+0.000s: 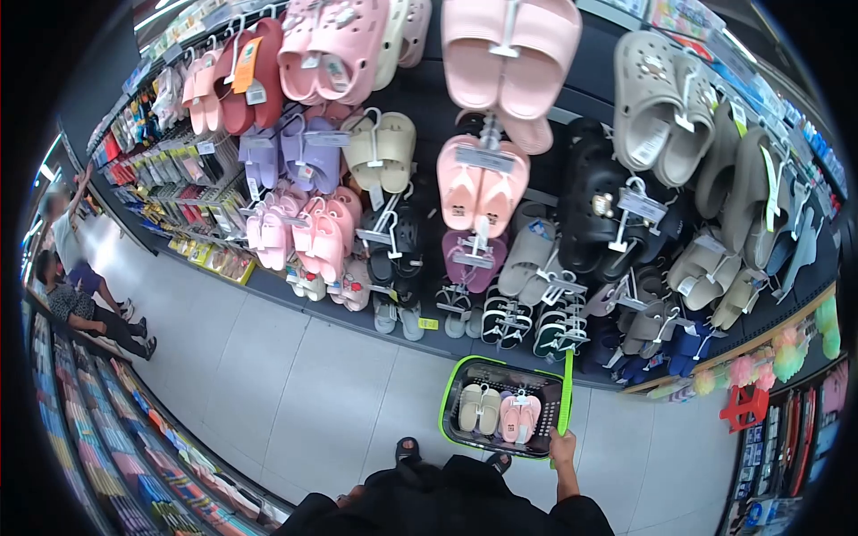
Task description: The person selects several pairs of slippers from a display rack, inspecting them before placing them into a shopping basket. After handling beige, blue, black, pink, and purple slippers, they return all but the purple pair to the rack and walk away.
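Observation:
My right hand (562, 447) is closed around the bright green handle (567, 393) of a black shopping basket (445, 402) with a green rim. Inside the basket lie a pair of beige slippers (479, 408) and a pair of pink flip-flops (520, 418), with a bit of purple showing between them. Low beside my dark clothing, only part of my left hand (351, 496) shows, its fingers mostly hidden. Above the basket, striped sandals (560, 329) hang on the display wall, close to the handle's upper end.
Clogs and slides hang across the dark wall, among them pink slides (509, 58) and grey clogs (663, 112). Two people (76, 286) are in the aisle at left. A packed shelf (107, 429) runs along the lower left. A red stool (744, 408) stands at right.

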`<state>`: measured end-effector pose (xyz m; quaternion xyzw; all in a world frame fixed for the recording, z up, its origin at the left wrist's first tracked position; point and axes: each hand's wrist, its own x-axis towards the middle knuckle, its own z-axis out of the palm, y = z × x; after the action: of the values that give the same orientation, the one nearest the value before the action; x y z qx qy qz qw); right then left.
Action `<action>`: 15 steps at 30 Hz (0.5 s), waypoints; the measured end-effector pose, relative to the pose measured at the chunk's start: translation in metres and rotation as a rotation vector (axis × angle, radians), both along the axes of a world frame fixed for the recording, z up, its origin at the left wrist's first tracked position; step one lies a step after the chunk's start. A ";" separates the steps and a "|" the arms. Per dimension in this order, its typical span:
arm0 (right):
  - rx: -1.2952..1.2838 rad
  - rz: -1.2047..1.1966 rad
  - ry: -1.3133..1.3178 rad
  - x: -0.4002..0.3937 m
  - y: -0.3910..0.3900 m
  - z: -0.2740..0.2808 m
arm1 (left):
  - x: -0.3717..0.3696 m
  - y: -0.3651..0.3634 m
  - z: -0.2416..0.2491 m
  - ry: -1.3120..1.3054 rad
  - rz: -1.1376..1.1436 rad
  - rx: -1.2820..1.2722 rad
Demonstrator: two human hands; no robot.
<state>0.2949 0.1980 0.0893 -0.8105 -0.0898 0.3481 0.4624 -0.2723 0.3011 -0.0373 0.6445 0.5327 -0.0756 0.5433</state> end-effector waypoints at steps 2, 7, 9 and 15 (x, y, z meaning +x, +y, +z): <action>-0.011 -0.020 -0.001 -0.026 0.020 -0.011 | -0.033 0.006 -0.002 -0.005 0.013 -0.020; 0.066 -0.063 -0.013 -0.076 0.058 -0.021 | -0.105 0.017 -0.035 0.004 0.007 -0.034; 0.114 -0.074 -0.076 -0.089 0.067 -0.028 | -0.100 0.034 -0.014 0.231 -0.307 0.037; 0.080 -0.088 0.017 -0.138 0.076 -0.010 | -0.105 0.032 -0.040 0.047 -0.044 -0.116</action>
<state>0.1565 0.2738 0.0797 -0.7916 -0.0639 0.3305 0.5100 -0.3772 0.3333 -0.0773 0.6216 0.5256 -0.1333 0.5653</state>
